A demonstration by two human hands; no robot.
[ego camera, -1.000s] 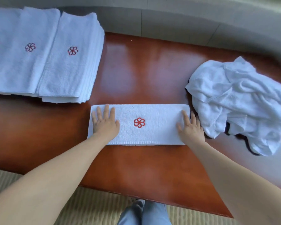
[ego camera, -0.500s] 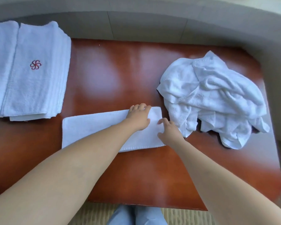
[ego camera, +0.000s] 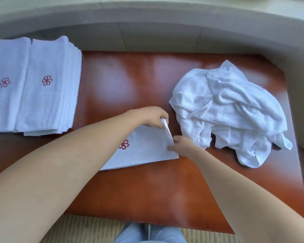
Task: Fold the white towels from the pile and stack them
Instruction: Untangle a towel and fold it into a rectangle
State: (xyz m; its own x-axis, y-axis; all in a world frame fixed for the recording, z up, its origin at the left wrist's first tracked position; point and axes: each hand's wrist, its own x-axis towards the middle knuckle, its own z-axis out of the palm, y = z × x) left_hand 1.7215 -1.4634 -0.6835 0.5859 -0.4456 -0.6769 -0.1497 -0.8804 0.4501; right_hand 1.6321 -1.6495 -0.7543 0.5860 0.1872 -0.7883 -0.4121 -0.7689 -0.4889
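A folded white towel (ego camera: 144, 151) with a red flower emblem lies on the wooden table (ego camera: 130, 88), partly hidden under my left forearm. My left hand (ego camera: 152, 116) pinches the far corner of its right end, and my right hand (ego camera: 181, 146) pinches the near corner of that same end. The right edge is lifted off the table between them. A crumpled pile of white towels (ego camera: 230, 111) sits just to the right. Two stacks of folded towels (ego camera: 32, 86) with red emblems lie side by side at the far left.
A grey upholstered ledge (ego camera: 147, 32) curves along the table's far side. My knees in blue jeans (ego camera: 147, 234) show below the near table edge, over a striped beige floor mat (ego camera: 88, 230).
My left hand crossed from the towel's left end to its right end. Both hands went from pressing flat to pinching the right edge and lifting it. The view shifted.
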